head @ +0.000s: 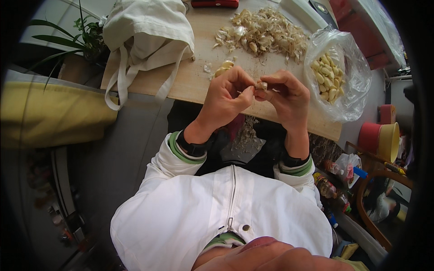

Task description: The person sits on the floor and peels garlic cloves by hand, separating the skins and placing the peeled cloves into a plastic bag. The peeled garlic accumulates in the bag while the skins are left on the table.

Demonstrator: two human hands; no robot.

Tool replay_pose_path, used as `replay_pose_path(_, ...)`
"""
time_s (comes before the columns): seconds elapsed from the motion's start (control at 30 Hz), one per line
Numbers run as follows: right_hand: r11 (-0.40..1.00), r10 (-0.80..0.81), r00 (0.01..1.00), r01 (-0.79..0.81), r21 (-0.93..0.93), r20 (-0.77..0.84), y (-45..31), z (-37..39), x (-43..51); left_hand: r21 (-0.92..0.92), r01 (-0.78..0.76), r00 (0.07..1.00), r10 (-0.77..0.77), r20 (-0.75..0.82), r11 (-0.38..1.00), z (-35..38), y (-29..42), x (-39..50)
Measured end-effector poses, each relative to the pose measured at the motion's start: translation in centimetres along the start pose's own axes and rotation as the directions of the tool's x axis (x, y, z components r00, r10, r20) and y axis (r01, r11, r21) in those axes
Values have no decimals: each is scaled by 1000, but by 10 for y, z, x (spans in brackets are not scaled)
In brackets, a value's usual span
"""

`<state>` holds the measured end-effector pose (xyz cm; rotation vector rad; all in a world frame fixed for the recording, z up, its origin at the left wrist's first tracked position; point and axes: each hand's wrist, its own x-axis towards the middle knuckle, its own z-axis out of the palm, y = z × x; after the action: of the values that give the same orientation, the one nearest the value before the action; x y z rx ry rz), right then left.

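Note:
A garlic clove [261, 86], still partly in brownish skin, is held between my two hands above the table's front edge. The fingers of my right hand [288, 96] pinch it from the right. My left hand [229, 95] meets it from the other side, with thumb and fingertips together at its end. Just beyond my left hand lie a few peeled garlic cloves [223, 67]. A large heap of garlic skins [268, 32] spreads farther back. To the right, an open clear plastic bag [356, 81] holds many peeled cloves [327, 76].
The wooden tabletop [193, 79] bears a white cloth bag [149, 27] at left, its straps hanging over the edge. A red object [215, 3] sits at the back. Garlic skins [249, 139] lie below the table edge. Plastic bottles [324, 185] and a red-and-yellow container [378, 140] are at right.

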<state>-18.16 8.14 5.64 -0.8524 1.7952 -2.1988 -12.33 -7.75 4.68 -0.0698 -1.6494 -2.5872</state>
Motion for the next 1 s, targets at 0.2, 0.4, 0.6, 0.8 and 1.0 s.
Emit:
replay_pose_path(0.2, 935, 215, 977, -203, 289, -8, 0, -4, -3, 133, -103, 995, 102, 13, 986, 2, -5, -4)
replay_pose_path(0.4, 942, 201, 964, -141, 304, -176, -1, -8, 2, 407, -244, 965, 177, 195, 880, 2, 0, -7)
replay_pose_path(0.6, 980, 174, 978, -160, 118, -116, -5, -11, 0, 499, -376, 828, 41, 560, 780, 2, 1, -5)
replay_pose_path(0.8, 978, 62, 993, -80, -191, -99, -6, -4, -1, 496, -314, 872, 40, 487, 809, -2, 1, -1)
replay_pose_path(1.0, 956, -9, 993, -25, -291, -114, -9, -3, -2, 390, -220, 968, 150, 201, 894, 0, 4, -6)
